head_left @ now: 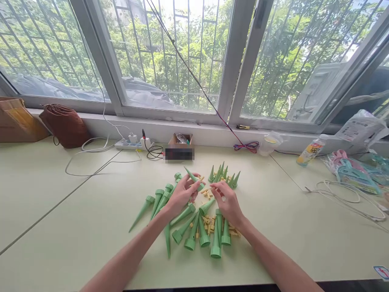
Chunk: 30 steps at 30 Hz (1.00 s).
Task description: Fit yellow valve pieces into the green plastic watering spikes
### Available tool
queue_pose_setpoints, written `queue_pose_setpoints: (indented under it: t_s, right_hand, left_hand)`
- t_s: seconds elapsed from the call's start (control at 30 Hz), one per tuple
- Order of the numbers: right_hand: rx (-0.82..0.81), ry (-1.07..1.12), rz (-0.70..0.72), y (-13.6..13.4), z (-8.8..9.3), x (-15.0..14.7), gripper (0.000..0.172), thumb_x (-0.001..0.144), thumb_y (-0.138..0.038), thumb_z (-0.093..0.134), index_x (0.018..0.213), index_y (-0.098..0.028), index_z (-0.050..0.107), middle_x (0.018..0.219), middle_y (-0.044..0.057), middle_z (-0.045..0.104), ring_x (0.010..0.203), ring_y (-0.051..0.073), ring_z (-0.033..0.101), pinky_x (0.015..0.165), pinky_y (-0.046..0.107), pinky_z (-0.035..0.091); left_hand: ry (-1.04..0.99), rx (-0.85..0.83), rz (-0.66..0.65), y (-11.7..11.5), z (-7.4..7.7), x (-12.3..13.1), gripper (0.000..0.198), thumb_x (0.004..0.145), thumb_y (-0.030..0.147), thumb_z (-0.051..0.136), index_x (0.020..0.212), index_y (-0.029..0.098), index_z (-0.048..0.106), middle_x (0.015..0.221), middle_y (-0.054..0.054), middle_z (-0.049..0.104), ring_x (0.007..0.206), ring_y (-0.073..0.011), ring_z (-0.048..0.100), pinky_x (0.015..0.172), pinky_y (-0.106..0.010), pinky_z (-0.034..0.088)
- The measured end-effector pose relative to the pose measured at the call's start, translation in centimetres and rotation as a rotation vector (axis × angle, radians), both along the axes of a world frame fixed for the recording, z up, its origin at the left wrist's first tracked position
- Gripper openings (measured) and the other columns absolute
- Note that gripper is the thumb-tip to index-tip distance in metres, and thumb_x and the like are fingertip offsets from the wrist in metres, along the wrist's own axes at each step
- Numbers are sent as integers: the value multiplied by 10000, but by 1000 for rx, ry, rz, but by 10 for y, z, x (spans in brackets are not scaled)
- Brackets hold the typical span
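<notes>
- Bare forearms come in from the bottom edge and meet over the middle of the pale green surface (75, 219).
- Left hand (182, 194): its grip is closed around a pale green plastic cone spike (192, 177), lifted clear of the heap.
- That spike's long axis slants, with the pointed tip up, left and away from the person and the wide end down and right, towards the other hand.
- Right hand (229, 205): thumb and forefinger appear to pinch a small yellow peg (206, 190), which lies just right of the spike's wide end; this hand is the nearer to it.
- Beneath both hands, a fan of matching green spikes (194, 233) lies flat, wide ends mostly towards the person, with loose yellow pegs (209, 222) scattered among them.
- Just beyond the right hand, a cluster of green spikes stands upright (223, 176), tips up.
- Farther back by the window are a white power strip (130, 143), a small cardboard box (180, 140) and a brown pouch (65, 125).
</notes>
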State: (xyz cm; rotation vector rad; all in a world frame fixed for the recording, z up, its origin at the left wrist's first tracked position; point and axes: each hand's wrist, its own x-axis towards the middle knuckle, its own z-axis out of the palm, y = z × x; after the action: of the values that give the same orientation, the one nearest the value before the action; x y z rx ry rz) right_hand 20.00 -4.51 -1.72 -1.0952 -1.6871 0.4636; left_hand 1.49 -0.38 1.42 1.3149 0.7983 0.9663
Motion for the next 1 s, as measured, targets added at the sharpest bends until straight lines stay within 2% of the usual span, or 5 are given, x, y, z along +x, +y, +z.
queue_pose_setpoints:
  t_s: [0.23, 0.43, 0.7, 1.0]
  right_hand:
    - [19, 18, -25, -1, 1, 1, 191, 973, -278, 487, 1045, -215, 653, 948, 69, 637, 820, 184, 612, 646, 285, 518]
    - [16, 70, -96, -2, 0, 4, 133, 956, -297, 530, 1003, -212, 620, 930, 44, 647, 765, 160, 606, 673, 288, 535]
    - [17, 62, -108, -5, 2, 4, 136, 949, -313, 540, 988, -216, 627, 918, 46, 658, 758, 167, 615, 642, 291, 528]
    - [14, 69, -105, -5, 1, 4, 113, 950, -290, 542, 994, -222, 622, 930, 38, 661, 746, 158, 609, 647, 290, 530]
  left_hand:
    - [28, 20, 29, 3, -5, 4, 482, 839, 524, 638, 1166, 180, 554, 744, -4, 598, 419, -39, 365, 384, -185, 270]
    - [6, -6, -13, 0, -4, 6, 508, 884, 566, 551, 1227, 191, 542, 822, -14, 588, 423, -31, 359, 368, -180, 255]
    - [49, 46, -27, -2, -4, 6, 500, 922, 563, 481, 1256, 199, 555, 744, 4, 542, 441, -53, 354, 387, -198, 289]
    - [84, 49, -40, -7, 2, 6, 491, 931, 553, 468, 1283, 221, 553, 794, -23, 579, 496, -66, 366, 439, -200, 306]
